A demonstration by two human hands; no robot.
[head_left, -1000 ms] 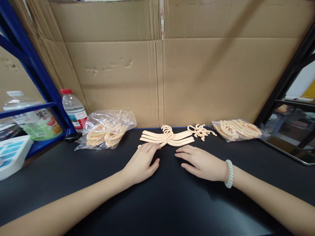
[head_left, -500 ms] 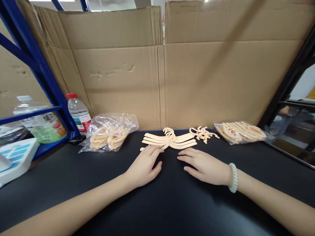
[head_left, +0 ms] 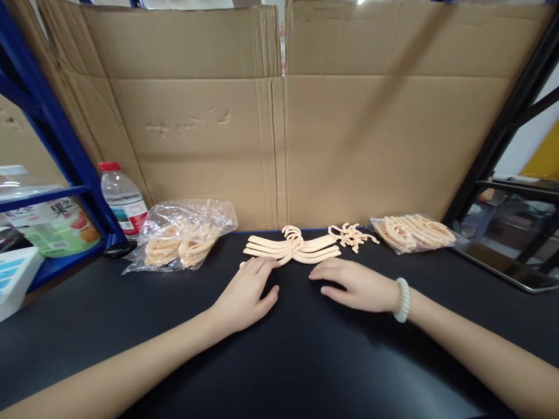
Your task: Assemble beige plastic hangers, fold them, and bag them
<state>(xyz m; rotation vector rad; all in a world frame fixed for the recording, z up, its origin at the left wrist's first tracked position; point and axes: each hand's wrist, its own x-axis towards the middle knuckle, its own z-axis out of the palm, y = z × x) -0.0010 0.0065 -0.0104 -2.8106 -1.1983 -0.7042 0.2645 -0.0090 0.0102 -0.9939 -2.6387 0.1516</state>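
A stack of cream-coloured clothes hangers (head_left: pixel 314 249) lies on the black table, arms spread to both sides and curled hooks at the far side. My left hand (head_left: pixel 244 294) rests palm down with its fingers extended, their tips over the nearest left arm of the stack. Part of that arm is covered by the fingers; whether I press on it I cannot tell. Just in front of the stack's right half, my right hand (head_left: pixel 360 284) lies palm down, fingers stretched toward the middle, holding nothing. Right of the stack sits a loose pile of small cream hook-like pieces (head_left: pixel 353 235).
Clear plastic bags of cream parts lie at left (head_left: pixel 183 241) and right (head_left: pixel 414 233). A red-capped bottle (head_left: pixel 124 201) and a blue rack (head_left: pixel 82 174) stand at left. Cardboard (head_left: pixel 209 145) walls the back; a dark flat device (head_left: pixel 510 267) lies at right.
The whole view has shifted, so the scene sits slightly further left. My right hand's fingers have drawn closer together; my left hand stays at the hangers.
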